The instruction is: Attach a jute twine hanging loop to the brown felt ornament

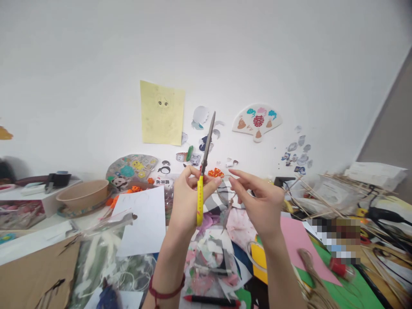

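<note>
My left hand is closed on a pair of scissors with yellow handles, the blades pointing up. By its thumb and index fingertips is a small orange-red flower, seemingly made of beads. A thin strand, perhaps wire, runs from the flower toward my right hand. The right fingertips are drawn together at that strand; the exact grip is too small to make out. Below the hands lie plastic bags with pink and white pieces, and a pink cloth.
White paper, a cardboard sheet and a beige bowl are on the left. Pink paper, twine, a red spool and thin sticks crowd the right. Behind is a wall with a yellow drawing and a fan-shaped decoration.
</note>
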`<state>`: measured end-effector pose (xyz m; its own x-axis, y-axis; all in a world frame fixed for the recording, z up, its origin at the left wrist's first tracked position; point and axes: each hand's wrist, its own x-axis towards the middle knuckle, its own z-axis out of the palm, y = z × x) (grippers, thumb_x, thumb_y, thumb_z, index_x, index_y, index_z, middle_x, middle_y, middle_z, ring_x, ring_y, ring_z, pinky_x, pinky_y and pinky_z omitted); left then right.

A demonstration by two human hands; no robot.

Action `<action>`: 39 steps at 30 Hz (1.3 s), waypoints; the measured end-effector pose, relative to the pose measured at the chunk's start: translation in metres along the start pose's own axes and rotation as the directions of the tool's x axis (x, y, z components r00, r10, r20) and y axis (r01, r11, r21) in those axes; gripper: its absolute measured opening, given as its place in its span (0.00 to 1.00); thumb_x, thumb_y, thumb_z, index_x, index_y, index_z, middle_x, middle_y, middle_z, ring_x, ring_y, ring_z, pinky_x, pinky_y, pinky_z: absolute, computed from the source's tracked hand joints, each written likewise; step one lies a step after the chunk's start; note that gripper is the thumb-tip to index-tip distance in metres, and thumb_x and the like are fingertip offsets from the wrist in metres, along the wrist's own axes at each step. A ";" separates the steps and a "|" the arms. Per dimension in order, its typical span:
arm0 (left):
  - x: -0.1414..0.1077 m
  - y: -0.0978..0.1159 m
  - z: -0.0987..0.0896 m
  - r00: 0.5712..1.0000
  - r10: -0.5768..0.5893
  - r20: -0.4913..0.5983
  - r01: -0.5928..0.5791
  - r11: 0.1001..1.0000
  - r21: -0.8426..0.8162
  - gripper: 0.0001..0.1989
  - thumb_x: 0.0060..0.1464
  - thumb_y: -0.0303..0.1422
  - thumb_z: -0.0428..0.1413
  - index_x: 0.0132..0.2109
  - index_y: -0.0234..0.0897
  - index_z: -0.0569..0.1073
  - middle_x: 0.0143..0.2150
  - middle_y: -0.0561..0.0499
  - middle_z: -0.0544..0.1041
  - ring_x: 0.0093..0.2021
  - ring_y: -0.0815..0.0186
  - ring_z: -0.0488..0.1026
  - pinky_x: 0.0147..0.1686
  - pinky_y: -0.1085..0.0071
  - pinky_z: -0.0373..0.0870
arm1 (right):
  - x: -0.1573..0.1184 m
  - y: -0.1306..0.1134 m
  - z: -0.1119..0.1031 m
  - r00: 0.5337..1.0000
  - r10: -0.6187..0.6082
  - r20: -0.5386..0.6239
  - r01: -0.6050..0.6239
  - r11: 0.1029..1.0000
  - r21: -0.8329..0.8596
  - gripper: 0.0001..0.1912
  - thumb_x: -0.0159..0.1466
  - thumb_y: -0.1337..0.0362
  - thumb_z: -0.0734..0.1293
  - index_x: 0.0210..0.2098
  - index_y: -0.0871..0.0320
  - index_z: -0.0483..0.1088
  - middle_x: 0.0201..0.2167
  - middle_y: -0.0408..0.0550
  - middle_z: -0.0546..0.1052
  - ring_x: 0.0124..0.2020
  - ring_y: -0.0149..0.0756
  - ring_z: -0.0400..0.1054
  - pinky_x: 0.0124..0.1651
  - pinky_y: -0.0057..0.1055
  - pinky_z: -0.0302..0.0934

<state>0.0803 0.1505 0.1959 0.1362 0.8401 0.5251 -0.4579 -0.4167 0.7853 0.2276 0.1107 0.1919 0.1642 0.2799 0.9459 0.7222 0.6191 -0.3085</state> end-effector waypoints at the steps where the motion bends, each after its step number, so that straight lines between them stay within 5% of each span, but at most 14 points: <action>1: 0.000 0.001 0.000 1.000 -0.011 0.000 0.011 1.000 -0.004 0.20 0.45 0.33 0.70 0.32 0.38 0.63 0.27 0.57 0.78 0.17 0.80 0.59 0.19 0.79 0.55 | 0.000 0.000 0.000 1.000 -0.029 0.003 0.029 0.999 -0.014 0.07 0.63 0.67 0.72 0.41 0.57 0.81 0.28 0.43 0.81 0.21 0.27 0.68 0.30 0.28 0.65; 8: -0.001 0.003 0.000 0.997 -0.077 -0.004 0.077 0.997 0.018 0.23 0.43 0.34 0.70 0.31 0.39 0.61 0.25 0.59 0.75 0.15 0.80 0.58 0.16 0.78 0.51 | 0.002 -0.005 -0.004 0.995 -0.092 0.038 0.094 0.994 -0.048 0.04 0.64 0.69 0.70 0.33 0.58 0.78 0.27 0.42 0.80 0.22 0.26 0.66 0.29 0.26 0.64; 20: -0.003 0.005 0.005 0.988 -0.137 0.070 0.137 0.991 0.003 0.23 0.44 0.40 0.70 0.29 0.40 0.61 0.17 0.62 0.64 0.15 0.76 0.57 0.16 0.76 0.48 | 0.004 -0.003 -0.005 0.946 0.263 0.189 -0.314 0.888 0.335 0.07 0.63 0.63 0.71 0.29 0.59 0.78 0.21 0.41 0.76 0.16 0.25 0.63 0.19 0.23 0.60; 27: 0.001 0.002 0.006 1.000 -0.016 -0.017 0.018 0.991 0.132 0.22 0.47 0.44 0.67 0.34 0.39 0.62 0.25 0.58 0.70 0.21 0.76 0.59 0.20 0.76 0.54 | 0.005 -0.002 -0.005 0.951 0.288 0.114 -0.310 0.883 0.352 0.07 0.62 0.63 0.72 0.30 0.60 0.78 0.20 0.42 0.76 0.15 0.24 0.63 0.18 0.23 0.59; 32: 0.001 0.004 -0.006 0.994 0.063 0.091 -0.085 0.962 0.258 0.25 0.46 0.42 0.67 0.39 0.41 0.59 0.35 0.55 0.69 0.28 0.72 0.63 0.26 0.74 0.61 | 0.004 -0.003 -0.011 0.968 0.242 0.063 -0.249 0.911 0.330 0.05 0.62 0.64 0.72 0.31 0.58 0.79 0.22 0.42 0.76 0.16 0.24 0.63 0.20 0.23 0.61; 36: 0.001 0.004 -0.018 0.960 0.181 0.212 -0.258 0.869 0.422 0.24 0.50 0.42 0.62 0.43 0.42 0.55 0.41 0.52 0.65 0.34 0.68 0.63 0.34 0.70 0.64 | 0.005 -0.005 -0.015 0.983 0.179 0.029 -0.180 0.941 0.286 0.05 0.63 0.65 0.71 0.31 0.57 0.78 0.24 0.42 0.77 0.18 0.25 0.65 0.22 0.24 0.63; 39: 0.002 0.005 -0.025 0.957 0.160 0.243 -0.278 0.743 0.608 0.25 0.50 0.42 0.62 0.46 0.41 0.56 0.42 0.50 0.66 0.38 0.64 0.65 0.38 0.66 0.64 | 0.005 -0.005 -0.016 0.988 0.153 -0.005 -0.147 0.956 0.253 0.05 0.63 0.66 0.71 0.31 0.57 0.78 0.24 0.42 0.77 0.19 0.27 0.66 0.22 0.25 0.64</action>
<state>0.0563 0.1586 0.1925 0.2701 0.6529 0.7076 0.1562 -0.7549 0.6369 0.2351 0.0970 0.1996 0.2762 0.3680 0.8879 0.4965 0.7364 -0.4597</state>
